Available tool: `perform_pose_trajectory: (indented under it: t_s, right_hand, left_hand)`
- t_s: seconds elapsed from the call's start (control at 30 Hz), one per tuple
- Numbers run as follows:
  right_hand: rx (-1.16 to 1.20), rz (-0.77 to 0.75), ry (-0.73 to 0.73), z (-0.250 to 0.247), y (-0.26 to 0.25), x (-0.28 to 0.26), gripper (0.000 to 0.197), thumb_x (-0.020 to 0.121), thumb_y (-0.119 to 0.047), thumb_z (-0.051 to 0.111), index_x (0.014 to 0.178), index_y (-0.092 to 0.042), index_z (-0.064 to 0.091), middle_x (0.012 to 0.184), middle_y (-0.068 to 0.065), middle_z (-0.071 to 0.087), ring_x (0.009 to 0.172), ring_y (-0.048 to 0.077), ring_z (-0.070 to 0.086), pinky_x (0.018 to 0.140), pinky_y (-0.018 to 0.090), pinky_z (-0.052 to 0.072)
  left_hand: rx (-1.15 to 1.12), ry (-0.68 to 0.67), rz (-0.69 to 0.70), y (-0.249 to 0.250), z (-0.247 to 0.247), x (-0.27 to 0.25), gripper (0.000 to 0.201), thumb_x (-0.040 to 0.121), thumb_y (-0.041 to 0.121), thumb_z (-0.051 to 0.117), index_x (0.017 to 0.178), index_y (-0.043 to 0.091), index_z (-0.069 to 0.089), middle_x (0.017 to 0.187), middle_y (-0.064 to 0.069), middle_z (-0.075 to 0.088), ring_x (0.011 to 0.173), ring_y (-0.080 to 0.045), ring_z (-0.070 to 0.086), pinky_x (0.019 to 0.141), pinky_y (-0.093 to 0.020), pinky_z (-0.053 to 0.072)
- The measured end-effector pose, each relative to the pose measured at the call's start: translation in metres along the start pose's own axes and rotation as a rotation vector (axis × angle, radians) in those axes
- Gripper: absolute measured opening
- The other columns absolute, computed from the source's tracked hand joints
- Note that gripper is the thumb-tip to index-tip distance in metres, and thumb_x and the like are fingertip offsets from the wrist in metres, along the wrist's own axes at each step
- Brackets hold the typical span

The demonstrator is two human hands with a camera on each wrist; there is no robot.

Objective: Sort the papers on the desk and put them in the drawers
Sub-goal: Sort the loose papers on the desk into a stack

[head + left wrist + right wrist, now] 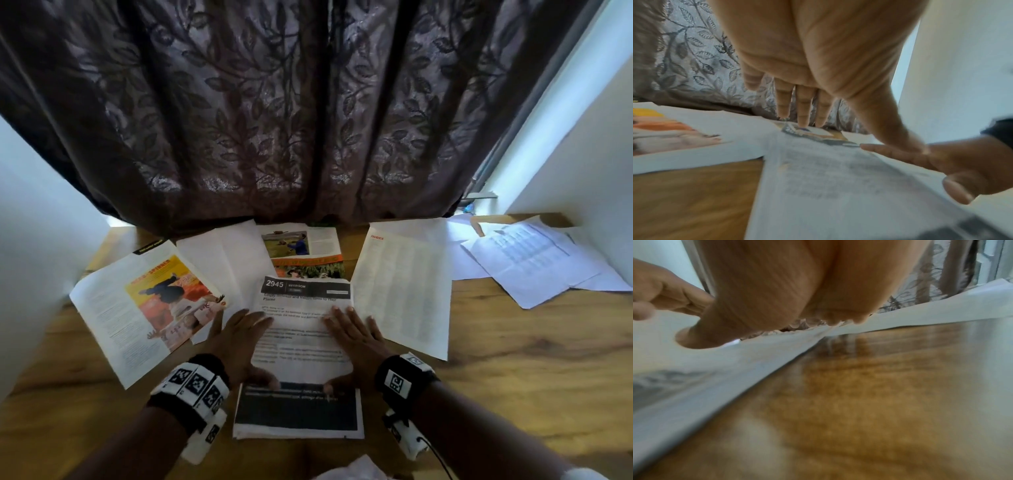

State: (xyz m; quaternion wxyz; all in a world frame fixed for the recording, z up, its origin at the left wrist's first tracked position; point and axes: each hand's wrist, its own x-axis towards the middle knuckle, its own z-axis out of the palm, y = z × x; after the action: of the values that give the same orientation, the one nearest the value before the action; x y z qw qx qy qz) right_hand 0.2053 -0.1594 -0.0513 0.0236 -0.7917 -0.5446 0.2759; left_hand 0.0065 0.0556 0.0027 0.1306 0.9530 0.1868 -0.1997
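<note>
My left hand (239, 342) and right hand (356, 339) lie palm-down, fingers straight toward 12 o'clock, thumbs turned inward, pressing flat on the printed sheet (305, 346) headed "2945"; neither grasps it. This sheet tops a stack (298, 416) at 6 o'clock on the wooden desk (513, 377). Magazine page (150, 308) at 9 o'clock; index page (404, 287) at 2 o'clock; loose papers (534, 260) farther right.

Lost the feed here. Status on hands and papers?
Left hand and right hand flat, pressing the 2945 sheet on the desk. Other papers spread around. No drawer in view.
</note>
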Motion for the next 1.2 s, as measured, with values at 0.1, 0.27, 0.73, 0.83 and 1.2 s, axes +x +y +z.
perform_pose_trajectory:
  t_s: [0.1,0.27,0.73,0.83,1.2]
  right_hand:
    - [0.098,0.09,0.119,-0.013,0.012,-0.007,0.112,0.079,-0.081,0.052,0.157,-0.035,-0.014,0.161,-0.014,-0.024,0.147,0.013,-0.027,0.121,0.049,-0.015]
    - [0.22,0.251,0.414,-0.038,0.08,-0.048,0.086,0.091,-0.06,0.057,0.159,-0.031,0.014,0.167,-0.008,0.013,0.154,0.015,0.01,0.125,0.041,0.005]
    - [0.138,0.686,0.431,-0.071,0.338,-0.121,0.095,0.085,-0.06,0.065,0.157,-0.014,0.025,0.163,0.011,0.026,0.149,0.029,0.028,0.121,0.042,0.025]
    - [0.137,0.652,0.505,-0.071,0.339,-0.123,0.071,0.088,-0.051,0.066,0.144,-0.013,0.045,0.144,0.011,0.052,0.132,0.032,0.046,0.111,0.04,0.038]
    - [0.216,0.526,0.63,-0.082,0.344,-0.133,0.01,0.087,-0.025,0.067,0.094,-0.02,0.072,0.098,0.004,0.069,0.096,0.027,0.065,0.079,0.034,0.052]
  left_hand:
    - [-0.072,0.228,0.077,0.025,-0.015,0.019,0.108,0.064,0.093,0.037,0.152,0.031,0.023,0.159,0.008,0.024,0.147,-0.015,0.016,0.122,-0.048,0.004]
    - [-0.249,0.36,0.157,0.094,-0.018,0.056,0.082,0.078,0.081,0.036,0.141,0.029,0.045,0.144,0.007,0.048,0.133,-0.012,0.043,0.111,-0.03,0.032]
    - [-0.354,0.285,0.152,0.247,-0.021,0.131,0.051,0.092,0.048,0.058,0.139,0.031,0.048,0.144,0.01,0.049,0.133,-0.01,0.041,0.112,-0.026,0.032]
    - [-0.369,0.288,0.103,0.258,-0.018,0.141,0.051,0.09,0.052,0.059,0.137,0.034,0.049,0.142,0.011,0.051,0.132,-0.01,0.045,0.11,-0.035,0.04]
    - [-0.447,0.323,0.053,0.296,-0.018,0.161,0.05,0.087,0.055,0.06,0.133,0.035,0.054,0.135,0.016,0.056,0.123,-0.006,0.052,0.107,-0.035,0.044]
